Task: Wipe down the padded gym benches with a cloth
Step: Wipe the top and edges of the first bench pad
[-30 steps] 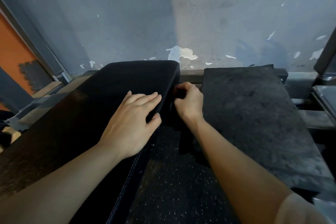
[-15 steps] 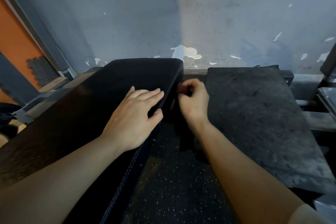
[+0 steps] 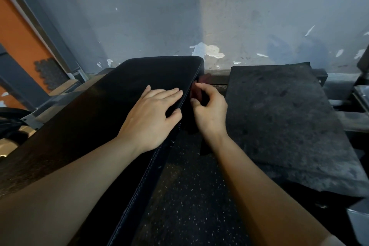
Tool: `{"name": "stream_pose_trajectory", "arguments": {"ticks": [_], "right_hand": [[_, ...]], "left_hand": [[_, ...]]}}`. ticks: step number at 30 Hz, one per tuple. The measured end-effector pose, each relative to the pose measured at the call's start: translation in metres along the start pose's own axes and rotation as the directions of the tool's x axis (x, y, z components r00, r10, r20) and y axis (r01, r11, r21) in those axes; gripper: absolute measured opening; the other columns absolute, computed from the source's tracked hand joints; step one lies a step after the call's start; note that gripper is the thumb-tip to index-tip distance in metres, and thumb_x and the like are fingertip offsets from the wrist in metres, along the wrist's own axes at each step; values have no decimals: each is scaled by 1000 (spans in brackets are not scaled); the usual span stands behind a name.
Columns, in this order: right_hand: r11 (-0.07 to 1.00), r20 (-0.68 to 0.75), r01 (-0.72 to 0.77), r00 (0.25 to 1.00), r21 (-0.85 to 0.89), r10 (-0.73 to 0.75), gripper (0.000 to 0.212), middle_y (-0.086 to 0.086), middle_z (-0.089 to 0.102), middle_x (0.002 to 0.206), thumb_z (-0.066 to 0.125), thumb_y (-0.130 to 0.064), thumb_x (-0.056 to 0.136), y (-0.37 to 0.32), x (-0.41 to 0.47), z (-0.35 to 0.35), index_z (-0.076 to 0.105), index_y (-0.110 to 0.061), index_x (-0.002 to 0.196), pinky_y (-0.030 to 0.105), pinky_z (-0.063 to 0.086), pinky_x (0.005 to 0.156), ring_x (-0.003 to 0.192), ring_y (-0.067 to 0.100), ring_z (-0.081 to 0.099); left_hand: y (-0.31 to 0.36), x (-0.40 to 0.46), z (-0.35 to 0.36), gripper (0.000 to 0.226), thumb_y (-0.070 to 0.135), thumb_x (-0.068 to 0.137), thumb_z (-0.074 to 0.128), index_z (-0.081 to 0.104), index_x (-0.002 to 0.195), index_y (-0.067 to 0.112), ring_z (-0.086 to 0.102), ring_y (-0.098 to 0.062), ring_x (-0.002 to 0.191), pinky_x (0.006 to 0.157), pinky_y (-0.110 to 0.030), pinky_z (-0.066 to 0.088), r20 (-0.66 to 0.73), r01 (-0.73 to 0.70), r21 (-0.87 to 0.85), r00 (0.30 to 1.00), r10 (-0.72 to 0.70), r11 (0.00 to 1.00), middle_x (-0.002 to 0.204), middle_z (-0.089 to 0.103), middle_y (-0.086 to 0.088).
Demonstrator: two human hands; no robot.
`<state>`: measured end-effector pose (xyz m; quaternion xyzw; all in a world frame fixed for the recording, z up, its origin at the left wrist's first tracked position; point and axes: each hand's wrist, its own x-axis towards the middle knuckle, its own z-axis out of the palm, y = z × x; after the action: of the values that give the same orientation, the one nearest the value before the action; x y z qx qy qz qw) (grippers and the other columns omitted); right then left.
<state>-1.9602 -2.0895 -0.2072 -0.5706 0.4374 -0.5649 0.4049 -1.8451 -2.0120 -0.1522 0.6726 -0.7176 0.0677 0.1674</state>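
- One black padded bench (image 3: 123, 94) ran from lower left toward the peeling grey wall (image 3: 219, 16).
- Left hand (image 3: 151, 118) lay flat on the pad near its right edge, fingers straight, holding nothing.
- Right hand (image 3: 209, 112) sat just beside that edge, fingers curled round one dark reddish cloth (image 3: 201, 88) pressed against the pad's side.
- One grey rubber mat (image 3: 283, 118) lay to the right, on speckled flooring (image 3: 189, 195).

Hands at the right edge of a black padded bench

Left hand (image 3: 150, 115) rests flat on the bench (image 3: 111, 106), fingers straight; right hand (image 3: 209, 112) grips a dark cloth (image 3: 199, 94) against the pad's side; speckled floor (image 3: 189, 195) below; grey mat (image 3: 283, 118) to the right.
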Motion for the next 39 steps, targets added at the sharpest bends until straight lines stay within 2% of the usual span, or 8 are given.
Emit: {"name": "stream_pose_trajectory", "arguments": {"ticks": [6, 9, 15, 20, 26, 31, 36, 39], "right_hand": [[997, 105, -69, 992, 28, 65, 27, -8, 70, 94, 64, 3, 77, 4, -29, -13, 76, -16, 92, 24, 51, 86, 88, 2, 63], [996, 36, -47, 998, 74, 44, 33, -6, 70, 104, 64, 2, 78, 5, -24, -19, 74, -15, 104, 31, 52, 95, 98, 5, 63], [990, 93, -12, 996, 140, -1, 40, -2, 63, 112, 63, 10, 74, 0, -44, -7, 68, -14, 106, 13, 46, 91, 103, 1, 58], [981, 67, -115, 992, 154, 106, 30, -2, 70, 93, 60, 8, 74, 9, -55, -19, 74, -14, 89, 34, 54, 89, 91, 11, 65], [990, 42, -4, 999, 138, -2, 37, -1, 59, 105, 60, 12, 73, -16, -60, 0, 59, -19, 94, 5, 40, 83, 93, 0, 55], [991, 205, -110, 974, 72, 93, 28, 1, 67, 93, 60, 5, 69, -12, -71, -28, 66, -22, 78, 35, 54, 82, 88, 17, 63], [997, 178, -69, 982, 29, 62, 27, -2, 57, 106, 64, 6, 76, -27, -78, -17, 61, -17, 90, 24, 48, 91, 99, 13, 56], [993, 258, -114, 959, -23, 116, 26, 0, 61, 102, 65, 7, 76, -19, -96, -23, 61, -17, 85, 25, 49, 87, 95, 14, 59]], "left_hand": [[1, -1, -2, 49, 34, 98, 44, 40, 147, 29, 24, 2, 139, 113, -14, -9, 7, 17, -3, 1000, -17, 1000, 151, 36, 18], [2, -1, -3, 49, 33, 98, 45, 40, 147, 30, 25, 1, 140, 113, -13, -3, 7, 15, -10, 1000, -14, 1000, 152, 36, 17], [3, -2, -2, 48, 33, 98, 47, 41, 146, 31, 24, -1, 139, 114, -25, 18, 19, 51, -33, 999, -50, 998, 150, 38, 18], [2, 0, -4, 42, 26, 100, 46, 48, 142, 28, 30, -4, 137, 111, -22, 18, -12, 38, -62, 999, -39, 997, 148, 43, 16], [2, -20, -25, 34, -1, 88, 52, 74, 104, 20, 58, -11, 111, 99, -22, 37, -263, 24, -200, 962, -77, 979, 114, 68, 9], [-1, -66, -58, 28, 17, 91, 62, 68, 117, 28, 48, 0, 118, 103, -18, 29, -58, 76, -165, 995, -87, 983, 122, 59, 18], [-2, -109, -68, 60, 53, 91, 51, 30, 147, 45, 18, -1, 141, 114, -31, 19, 360, 127, -33, 927, -106, 991, 153, 23, 26], [4, -118, -57, 60, 51, 95, 45, 19, 149, 45, 10, 0, 143, 113, -25, 12, 321, 147, -25, 938, -131, 989, 156, 11, 26]]}}
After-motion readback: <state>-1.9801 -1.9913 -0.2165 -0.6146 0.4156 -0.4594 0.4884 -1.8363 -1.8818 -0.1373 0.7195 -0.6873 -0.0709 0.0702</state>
